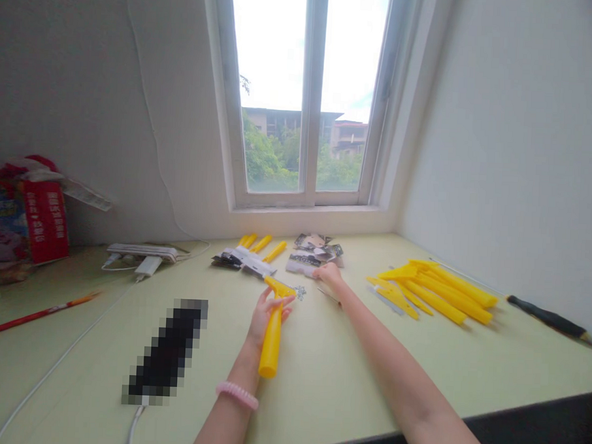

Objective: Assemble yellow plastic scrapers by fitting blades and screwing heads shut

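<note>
My left hand (264, 317) is wrapped round a yellow plastic handle (271, 342), its wide head pointing toward the window. Just right of that head lies a small pile of metal screws or nuts (300, 292). My right hand (329, 274) reaches to the near edge of some printed cards or packets (304, 262); its fingertips are too small to make out. Below its wrist a thin tool (329, 296) lies on the table. Finished-looking scrapers with yellow handles (262, 243) and pale blades rest behind my left hand.
Several loose yellow handles (440, 294) and flat yellow parts (395, 297) lie at the right, beside a black-handled screwdriver (547, 316). A power strip (145, 251), a blurred-out dark phone (167, 350) with a cable, a red stick (37, 317) and a red box (43, 223) are at the left.
</note>
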Motion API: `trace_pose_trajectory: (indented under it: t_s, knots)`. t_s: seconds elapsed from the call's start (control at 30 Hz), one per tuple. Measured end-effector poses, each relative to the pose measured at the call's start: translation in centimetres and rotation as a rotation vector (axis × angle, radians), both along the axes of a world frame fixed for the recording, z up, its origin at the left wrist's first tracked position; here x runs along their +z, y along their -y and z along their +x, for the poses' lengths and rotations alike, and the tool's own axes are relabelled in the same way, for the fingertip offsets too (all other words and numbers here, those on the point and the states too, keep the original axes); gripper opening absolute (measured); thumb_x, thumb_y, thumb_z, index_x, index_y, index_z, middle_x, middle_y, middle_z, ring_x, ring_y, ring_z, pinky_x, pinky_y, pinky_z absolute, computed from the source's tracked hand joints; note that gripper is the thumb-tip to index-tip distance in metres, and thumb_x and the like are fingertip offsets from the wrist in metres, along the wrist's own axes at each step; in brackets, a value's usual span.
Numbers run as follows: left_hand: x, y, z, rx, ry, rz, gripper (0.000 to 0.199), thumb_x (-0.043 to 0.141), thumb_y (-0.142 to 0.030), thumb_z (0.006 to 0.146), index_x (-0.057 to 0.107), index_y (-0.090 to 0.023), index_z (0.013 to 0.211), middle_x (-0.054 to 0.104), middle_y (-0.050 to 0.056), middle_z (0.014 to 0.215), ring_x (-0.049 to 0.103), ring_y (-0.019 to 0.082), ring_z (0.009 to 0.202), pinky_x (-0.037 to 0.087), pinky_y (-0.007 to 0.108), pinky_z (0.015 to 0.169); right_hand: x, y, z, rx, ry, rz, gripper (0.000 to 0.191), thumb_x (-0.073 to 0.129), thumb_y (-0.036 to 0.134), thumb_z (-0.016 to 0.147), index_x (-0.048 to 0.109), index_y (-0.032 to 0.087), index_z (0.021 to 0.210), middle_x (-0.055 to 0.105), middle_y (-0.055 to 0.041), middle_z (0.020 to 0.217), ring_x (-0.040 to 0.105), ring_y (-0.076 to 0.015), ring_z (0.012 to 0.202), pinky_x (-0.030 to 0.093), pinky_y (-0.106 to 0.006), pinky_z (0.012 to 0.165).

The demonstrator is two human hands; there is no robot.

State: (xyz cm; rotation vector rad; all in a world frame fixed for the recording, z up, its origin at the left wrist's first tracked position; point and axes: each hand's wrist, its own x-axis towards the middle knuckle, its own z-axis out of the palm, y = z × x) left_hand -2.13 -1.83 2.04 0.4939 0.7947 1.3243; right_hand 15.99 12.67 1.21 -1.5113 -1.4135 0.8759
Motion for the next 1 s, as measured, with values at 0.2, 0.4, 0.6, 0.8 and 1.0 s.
trace_pose_trajectory:
  t_s: [0.2, 0.4, 0.6, 0.8, 1.0]
  knots:
    - [0.2, 0.1, 0.1, 0.014, 0.005, -0.005, 0.067, 0.057, -0.004, 0.068, 0.033, -0.024, 0.127, 0.065, 0.011, 0.094, 0.063, 0.011, 0.057, 0.048, 0.017, 0.051, 0.6, 1.3, 0.0, 0.020, 0.040, -0.060, 0.016, 0.061, 0.011, 0.049, 0.047, 0.018, 0.044, 0.039, 0.0034, 0.039, 0.041, -0.0110, 0.045, 0.028, -0.023, 0.041]
    - [0.3, 0.2, 0.0, 0.008, -0.021, 0.008, 0.067, 0.055, -0.004, 0.069, 0.030, -0.022, 0.129, 0.066, 0.011, 0.087, 0.063, 0.011, 0.057, 0.048, 0.018, 0.051, 0.9, 2.5, -0.1, 0.048, 0.076, -0.093, 0.017, 0.061, 0.016, 0.049, 0.046, 0.016, 0.041, 0.043, 0.0035, 0.042, 0.041, -0.0093, 0.046, 0.028, -0.022, 0.043]
    - [0.4, 0.2, 0.0, 0.003, -0.040, 0.008, 0.066, 0.055, -0.004, 0.070, 0.031, -0.023, 0.128, 0.066, 0.009, 0.083, 0.060, 0.009, 0.051, 0.048, 0.017, 0.051, 1.9, 4.0, -0.3, 0.068, 0.080, -0.115, 0.015, 0.060, 0.017, 0.049, 0.047, 0.016, 0.042, 0.042, 0.0048, 0.041, 0.040, -0.0086, 0.045, 0.026, -0.022, 0.043]
    - [0.2, 0.1, -0.1, 0.000, -0.037, 0.014, 0.067, 0.055, -0.004, 0.069, 0.031, -0.022, 0.129, 0.066, 0.010, 0.085, 0.061, 0.010, 0.053, 0.048, 0.017, 0.052, 2.7, 5.4, -0.3, 0.084, 0.074, -0.119, 0.008, 0.060, 0.017, 0.050, 0.054, 0.015, 0.046, 0.044, 0.0047, 0.041, 0.042, -0.0098, 0.045, 0.028, -0.022, 0.044]
    - [0.0, 0.0, -0.2, -0.008, -0.032, 0.024, 0.068, 0.055, -0.005, 0.070, 0.030, -0.023, 0.130, 0.066, 0.009, 0.085, 0.061, 0.010, 0.053, 0.048, 0.018, 0.051, 2.1, 4.9, 0.0, 0.103, 0.020, -0.037, 0.006, 0.064, 0.019, 0.052, 0.066, 0.015, 0.055, 0.060, -0.0007, 0.053, 0.056, -0.0157, 0.059, 0.039, -0.026, 0.058]
